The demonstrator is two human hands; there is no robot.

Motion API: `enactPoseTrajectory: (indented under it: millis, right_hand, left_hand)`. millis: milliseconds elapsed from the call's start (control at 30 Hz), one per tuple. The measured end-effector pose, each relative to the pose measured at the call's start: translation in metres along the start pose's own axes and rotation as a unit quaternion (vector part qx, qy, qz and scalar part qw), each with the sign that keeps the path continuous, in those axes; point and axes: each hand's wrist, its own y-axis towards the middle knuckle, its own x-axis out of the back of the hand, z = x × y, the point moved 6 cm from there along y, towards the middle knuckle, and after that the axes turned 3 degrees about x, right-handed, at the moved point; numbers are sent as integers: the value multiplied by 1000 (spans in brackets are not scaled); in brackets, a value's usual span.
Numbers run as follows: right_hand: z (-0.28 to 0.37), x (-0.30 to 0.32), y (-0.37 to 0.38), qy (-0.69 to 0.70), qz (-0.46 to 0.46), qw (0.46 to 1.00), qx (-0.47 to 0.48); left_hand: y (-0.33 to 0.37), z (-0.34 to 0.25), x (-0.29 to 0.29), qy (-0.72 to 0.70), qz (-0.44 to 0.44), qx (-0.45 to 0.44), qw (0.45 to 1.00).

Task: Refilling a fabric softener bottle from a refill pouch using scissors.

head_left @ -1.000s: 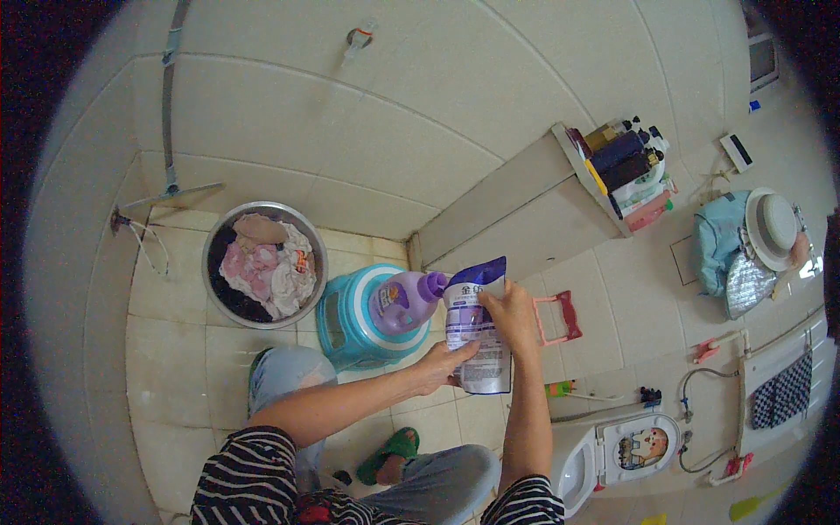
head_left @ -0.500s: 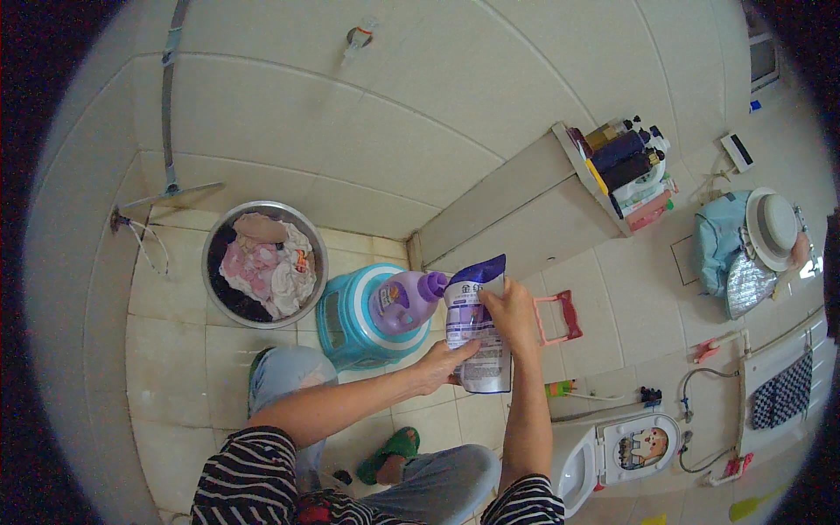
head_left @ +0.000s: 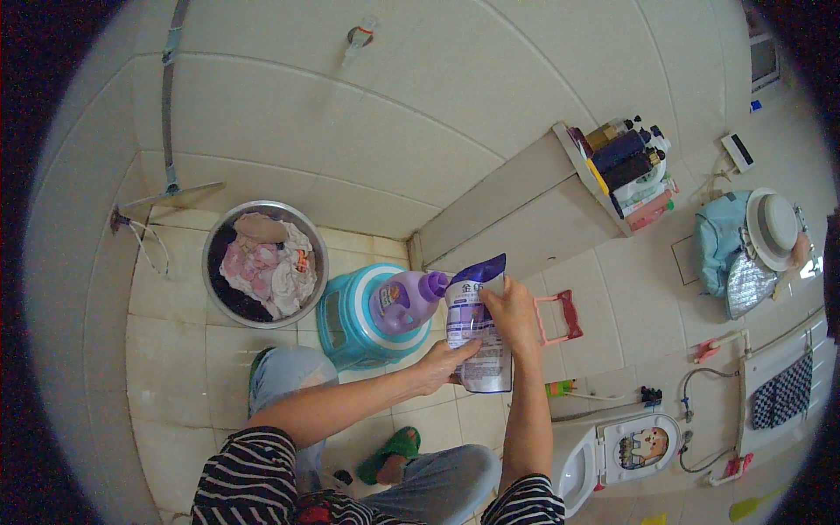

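I hold a purple-and-white refill pouch (head_left: 475,328) upright in front of me with both hands. My right hand (head_left: 509,315) grips its upper right edge near the top corner. My left hand (head_left: 442,363) clasps the lower left side of the pouch. Just left of the pouch, a purple bottle (head_left: 404,300) with a purple cap lies tilted on top of a teal plastic stool (head_left: 354,328). The bottle's cap is close to the pouch's top.
A metal basin (head_left: 312,249) full of pink and white laundry sits on the tiled floor at left. A wall shelf (head_left: 588,175) carries several bottles. A toilet (head_left: 612,451) stands at lower right, and a red hanger (head_left: 557,317) lies near it.
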Motion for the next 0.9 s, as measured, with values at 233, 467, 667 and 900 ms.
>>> enactPoseTrajectory:
  millis: [233,467,667,900]
  right_hand:
    - [9,2,-1,-12,2,1000,-6]
    - [4,3,-1,-24,-17,1000,0]
    - [1,1,1,-28,-17,999,8]
    - [-11,-1,1,-38,-39,998,34]
  left_hand:
    - [2,3,4,-11,6,-8,1000]
    - [3,2,2,-2,-9,-10,1000]
    - [1,0,0,-6,-11,-23,1000]
    - [3,2,-3,-7,-8,-23,1000]
